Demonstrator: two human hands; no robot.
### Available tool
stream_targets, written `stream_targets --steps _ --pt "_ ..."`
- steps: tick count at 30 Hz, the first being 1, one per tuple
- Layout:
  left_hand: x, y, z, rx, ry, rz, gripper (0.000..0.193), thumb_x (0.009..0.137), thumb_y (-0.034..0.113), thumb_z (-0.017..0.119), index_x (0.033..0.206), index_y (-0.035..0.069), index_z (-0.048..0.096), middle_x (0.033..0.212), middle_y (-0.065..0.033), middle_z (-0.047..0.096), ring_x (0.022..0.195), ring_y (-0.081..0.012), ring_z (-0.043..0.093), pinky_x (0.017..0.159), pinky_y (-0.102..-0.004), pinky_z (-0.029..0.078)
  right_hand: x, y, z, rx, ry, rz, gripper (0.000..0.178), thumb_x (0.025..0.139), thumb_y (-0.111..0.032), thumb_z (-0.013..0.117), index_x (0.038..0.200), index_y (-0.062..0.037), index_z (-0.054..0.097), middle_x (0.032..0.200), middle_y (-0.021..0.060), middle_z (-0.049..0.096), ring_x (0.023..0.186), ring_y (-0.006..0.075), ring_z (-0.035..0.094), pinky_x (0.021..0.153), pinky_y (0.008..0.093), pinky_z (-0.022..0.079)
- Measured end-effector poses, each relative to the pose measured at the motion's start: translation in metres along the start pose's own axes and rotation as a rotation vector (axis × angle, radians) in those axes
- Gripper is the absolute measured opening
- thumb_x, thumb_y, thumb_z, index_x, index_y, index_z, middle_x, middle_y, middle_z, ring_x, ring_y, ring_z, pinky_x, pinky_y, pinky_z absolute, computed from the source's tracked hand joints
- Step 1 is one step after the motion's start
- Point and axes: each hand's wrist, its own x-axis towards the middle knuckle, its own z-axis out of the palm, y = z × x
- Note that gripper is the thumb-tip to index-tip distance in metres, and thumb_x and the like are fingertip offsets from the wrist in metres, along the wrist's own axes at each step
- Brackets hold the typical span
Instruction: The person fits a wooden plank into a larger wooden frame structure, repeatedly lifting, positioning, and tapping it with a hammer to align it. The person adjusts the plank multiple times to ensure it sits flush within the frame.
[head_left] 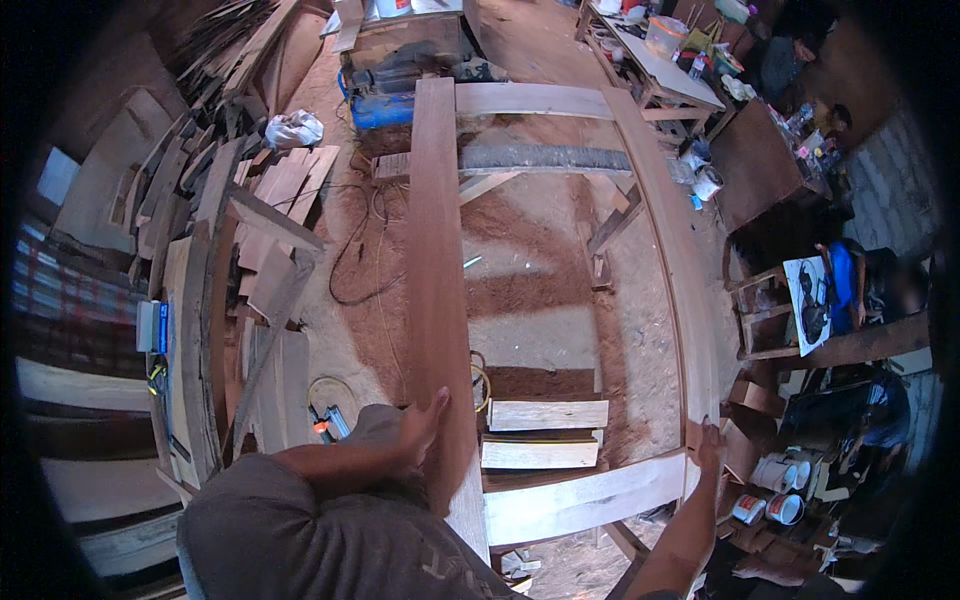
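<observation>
A large rectangular wooden frame stretches away in front of me, resting on a support. Its left long board [436,250] and right long board [655,225] are joined by a pale near crosspiece [580,497] and a far crosspiece [535,99]. My left hand [424,428] holds the outer edge of the left board near its close end, thumb on top; the other fingers are partly hidden. At the near right corner, my right hand [707,446] is curled over the outer edge of the right board, beside the joint with the near crosspiece.
Under the frame's far end runs a worn support beam [545,160]. Two short boards [545,414] lie inside the frame's outline, lower down. Sawdust and a cable [350,300] cover the floor. Timber [215,240] is stacked left; buckets [785,508] and seated people are at right.
</observation>
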Motion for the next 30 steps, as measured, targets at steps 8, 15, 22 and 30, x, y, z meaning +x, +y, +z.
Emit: stream_targets --steps 8,15,22,30 --pt "-0.003 0.016 0.01 0.017 0.055 0.145 0.099 0.088 0.072 0.074 0.145 -0.007 0.056 0.135 -0.0189 0.066 0.127 -0.0309 0.061 0.106 -0.0449 0.048 -0.016 -0.036 -0.005 -0.054 0.047 0.163 0.098 0.094 -0.084 0.048 0.149 -0.0028 0.045 0.138 0.0284 0.056 0.132 0.0459 0.052 0.111 0.0584 0.04" --pt "0.0 0.011 0.002 -0.052 0.002 0.112 0.095 0.089 0.067 0.077 0.145 -0.007 0.056 0.14 -0.0183 0.064 0.13 -0.0297 0.059 0.109 -0.0444 0.046 -0.038 -0.027 0.001 -0.115 0.194 0.185 0.094 0.097 -0.079 0.044 0.15 -0.0009 0.048 0.142 0.0318 0.054 0.134 0.0504 0.05 0.112 0.065 0.037" --pt "0.002 0.007 -0.002 -0.014 0.01 0.235 0.095 0.091 0.064 0.076 0.148 -0.007 0.049 0.138 -0.0191 0.065 0.126 -0.0303 0.062 0.108 -0.0434 0.047 -0.05 -0.032 -0.014 -0.059 -0.036 0.23 0.096 0.098 -0.081 0.041 0.164 -0.0114 0.034 0.166 0.0238 0.034 0.153 0.0458 0.03 0.122 0.0623 0.025" --pt "-0.014 0.041 -0.005 0.249 0.032 0.2 0.087 0.096 0.064 0.07 0.146 -0.004 0.049 0.134 -0.0238 0.067 0.124 -0.0337 0.065 0.108 -0.0443 0.049 -0.067 -0.019 0.019 -0.06 0.131 0.305 0.099 0.095 -0.085 0.039 0.171 -0.0255 0.019 0.176 0.0159 0.017 0.162 0.0417 0.013 0.125 0.0695 0.009"
